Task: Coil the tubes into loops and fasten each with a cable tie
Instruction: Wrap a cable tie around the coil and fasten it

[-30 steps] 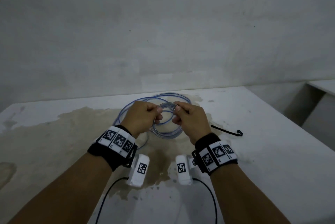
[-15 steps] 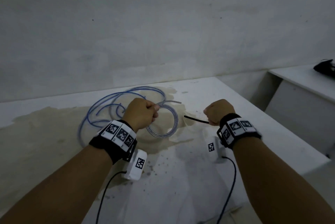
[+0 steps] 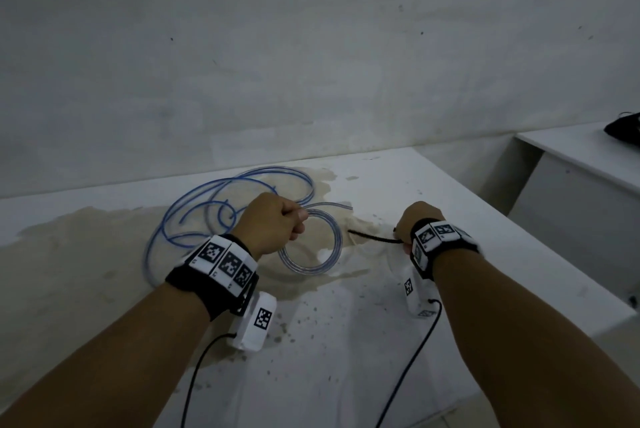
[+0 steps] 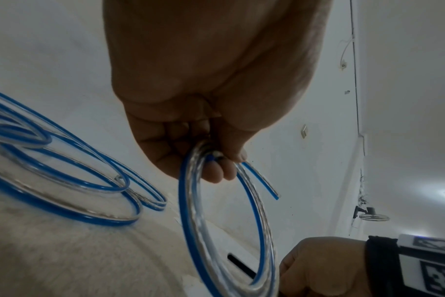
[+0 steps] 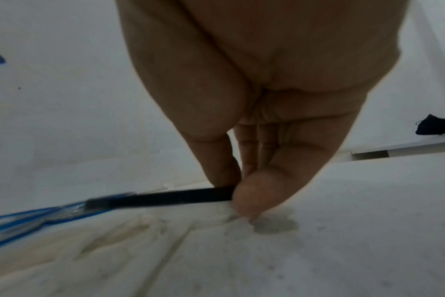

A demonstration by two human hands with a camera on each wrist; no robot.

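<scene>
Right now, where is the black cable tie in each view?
Head: cable tie right of centre, pinched by the right hand.
Left wrist: bottom centre, behind the coiled tube.
Right wrist: left of centre, under the fingertips.
Shared landmark: the coiled tube beside its tip.

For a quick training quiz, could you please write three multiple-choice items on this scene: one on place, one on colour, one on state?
1. Where does the loose tube lie?
A. left of the left hand
B. right of the right hand
C. on the side desk

2. What colour is the cable tie?
A. white
B. red
C. black

3. How does the left hand stand?
A. flat on the table
B. gripping the coiled tube
C. idle, holding nothing

Answers: 1 A, head view shows it beyond the left wrist; 2 C, a dark strip pinched by the right hand; 3 B, fingers curl round the loop.
</scene>
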